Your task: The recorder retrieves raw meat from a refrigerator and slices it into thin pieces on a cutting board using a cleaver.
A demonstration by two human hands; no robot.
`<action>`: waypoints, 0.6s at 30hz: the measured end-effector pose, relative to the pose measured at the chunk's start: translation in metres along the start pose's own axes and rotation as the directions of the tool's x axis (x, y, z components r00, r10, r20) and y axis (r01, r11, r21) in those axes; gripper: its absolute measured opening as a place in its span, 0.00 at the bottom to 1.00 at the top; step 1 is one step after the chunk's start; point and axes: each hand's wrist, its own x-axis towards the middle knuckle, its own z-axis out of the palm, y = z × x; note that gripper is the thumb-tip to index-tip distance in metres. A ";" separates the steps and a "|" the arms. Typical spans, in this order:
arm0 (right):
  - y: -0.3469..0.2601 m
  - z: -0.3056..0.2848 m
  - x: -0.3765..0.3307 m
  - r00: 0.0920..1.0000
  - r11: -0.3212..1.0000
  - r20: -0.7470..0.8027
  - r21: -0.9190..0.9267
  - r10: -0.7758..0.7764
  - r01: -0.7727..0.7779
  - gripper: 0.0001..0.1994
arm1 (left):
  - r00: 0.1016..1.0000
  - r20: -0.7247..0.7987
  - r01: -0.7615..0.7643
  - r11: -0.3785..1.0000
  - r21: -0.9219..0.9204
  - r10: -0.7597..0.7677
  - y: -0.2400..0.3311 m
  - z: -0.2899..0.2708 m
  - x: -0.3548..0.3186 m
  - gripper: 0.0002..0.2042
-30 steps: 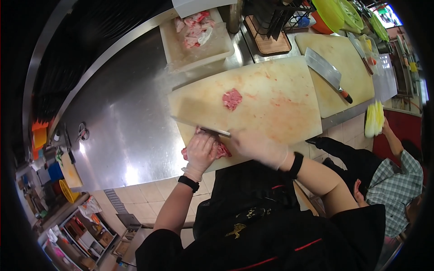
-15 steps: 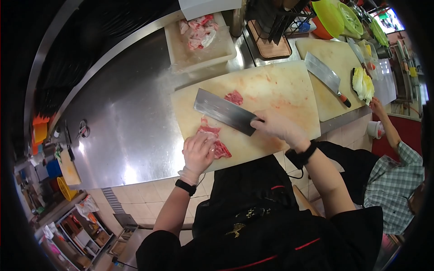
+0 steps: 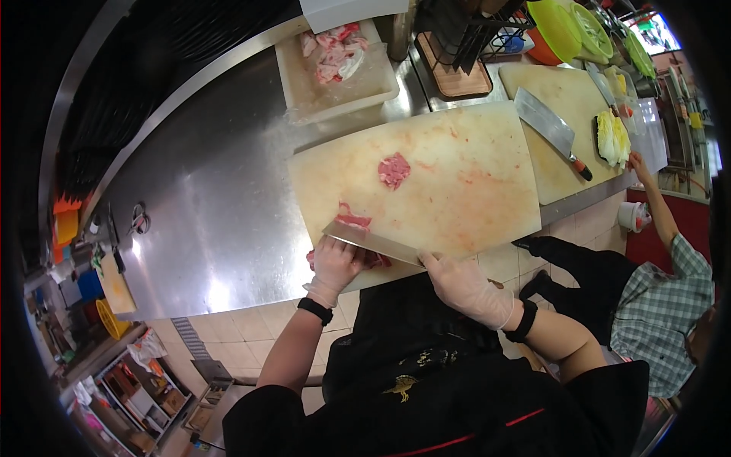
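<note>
Gripping a cleaver [image 3: 371,242] at lower centre, the right hand [image 3: 464,288] slices meat [image 3: 352,228] that the left hand [image 3: 335,263] presses, fingers together, onto the cutting board [image 3: 457,183].

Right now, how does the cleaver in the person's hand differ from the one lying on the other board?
The held cleaver is gripped by the right hand and set against raw meat near the left hand; the idle cleaver lies flat and untouched. The held one shows mostly its edge, the idle one its broad face. Both have wide rectangular blades.
</note>
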 end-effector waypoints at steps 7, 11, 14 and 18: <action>-0.006 0.001 0.025 0.996 0.997 0.083 0.077 -0.033 0.026 0.12 | 1.000 0.001 -0.003 1.000 0.009 0.003 -0.007 0.007 -0.007 0.19; -0.016 0.014 0.058 0.991 0.980 0.102 0.189 -0.083 0.062 0.10 | 0.998 -0.013 -0.054 0.999 0.001 0.054 -0.008 0.009 -0.006 0.19; -0.032 0.013 0.075 0.997 0.976 0.045 0.208 -0.069 0.058 0.10 | 0.997 -0.040 -0.071 0.997 0.025 0.072 -0.007 0.009 -0.004 0.19; -0.008 0.016 0.049 0.994 0.948 0.042 0.308 -0.104 0.086 0.11 | 0.994 -0.054 -0.094 0.995 0.018 0.095 -0.006 0.007 -0.001 0.19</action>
